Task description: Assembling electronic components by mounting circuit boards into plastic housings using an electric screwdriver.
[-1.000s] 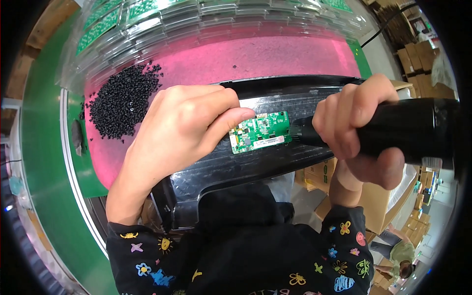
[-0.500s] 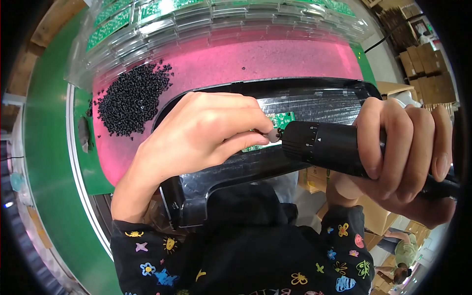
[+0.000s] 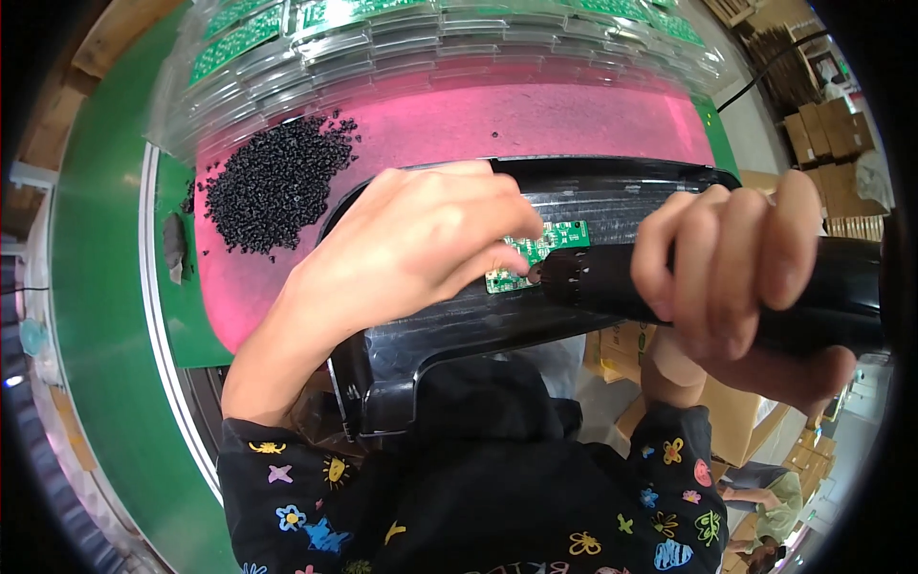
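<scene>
My right hand [image 3: 732,273] is wrapped round a black electric screwdriver [image 3: 602,277], its nose pointing left over a green circuit board [image 3: 566,232]. The board lies inside a long black plastic housing [image 3: 459,330]. My left hand [image 3: 430,230] hovers over the housing at the driver's tip, thumb and forefinger apart, with nothing visible between them. A small dark part at the tip is too unclear to name. Part of the board is hidden behind the left fingers and the driver.
Small black screws lie in a heap [image 3: 277,182] on the pink mat [image 3: 430,120], at left. Stacked clear plastic trays [image 3: 382,48] with green boards stand along the back. A dark object [image 3: 174,247] rests on the green table edge. Cartons [image 3: 827,134] and another person [image 3: 775,502] are at right.
The left thumb and forefinger have parted from their pinch at the driver's tip. The driver's nose has shifted slightly left and down, with the right hand moving left.
</scene>
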The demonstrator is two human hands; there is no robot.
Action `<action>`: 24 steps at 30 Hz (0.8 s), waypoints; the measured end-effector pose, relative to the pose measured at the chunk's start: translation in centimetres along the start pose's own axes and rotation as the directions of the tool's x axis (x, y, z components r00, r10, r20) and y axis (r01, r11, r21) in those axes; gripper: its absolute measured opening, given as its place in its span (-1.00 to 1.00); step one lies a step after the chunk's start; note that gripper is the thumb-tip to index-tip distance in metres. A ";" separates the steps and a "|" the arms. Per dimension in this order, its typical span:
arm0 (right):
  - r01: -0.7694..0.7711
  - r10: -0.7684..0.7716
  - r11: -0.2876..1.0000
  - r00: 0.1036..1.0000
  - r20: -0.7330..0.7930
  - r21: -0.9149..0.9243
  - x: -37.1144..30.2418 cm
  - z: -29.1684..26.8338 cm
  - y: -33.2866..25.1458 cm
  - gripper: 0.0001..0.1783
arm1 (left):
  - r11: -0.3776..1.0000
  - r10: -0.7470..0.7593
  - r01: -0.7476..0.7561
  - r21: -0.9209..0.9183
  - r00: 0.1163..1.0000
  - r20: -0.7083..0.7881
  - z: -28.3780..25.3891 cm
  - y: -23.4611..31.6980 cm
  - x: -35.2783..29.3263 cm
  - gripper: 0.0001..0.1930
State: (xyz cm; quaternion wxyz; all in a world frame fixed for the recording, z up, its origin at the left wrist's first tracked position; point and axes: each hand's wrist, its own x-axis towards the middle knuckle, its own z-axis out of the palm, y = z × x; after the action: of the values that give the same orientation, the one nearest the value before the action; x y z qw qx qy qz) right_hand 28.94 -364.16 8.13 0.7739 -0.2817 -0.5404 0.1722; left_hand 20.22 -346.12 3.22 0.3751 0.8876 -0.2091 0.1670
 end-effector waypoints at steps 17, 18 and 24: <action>-0.379 0.371 0.924 0.922 -0.112 -0.057 -0.2 2.8 1.5 -0.51 | 0.988 -0.077 0.130 0.082 0.879 -0.471 -1.5 -0.1 0.2 -0.76; -0.403 0.396 0.913 0.912 -0.112 -0.055 -0.1 3.1 1.4 -0.51 | 0.985 -0.066 0.134 0.109 0.876 -0.478 -1.3 0.2 0.3 -0.77; -0.447 0.443 0.887 0.894 -0.061 -0.112 0.1 4.2 1.2 -0.48 | 0.979 -0.095 0.163 0.118 0.890 -0.447 -1.4 0.5 0.0 -0.74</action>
State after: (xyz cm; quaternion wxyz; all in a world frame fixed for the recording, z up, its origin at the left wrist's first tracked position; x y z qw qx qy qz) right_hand 25.15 -362.12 8.54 0.7038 -0.4483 -0.4579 0.3066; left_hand 19.74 -345.41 4.46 0.3539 0.8650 -0.0463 0.3528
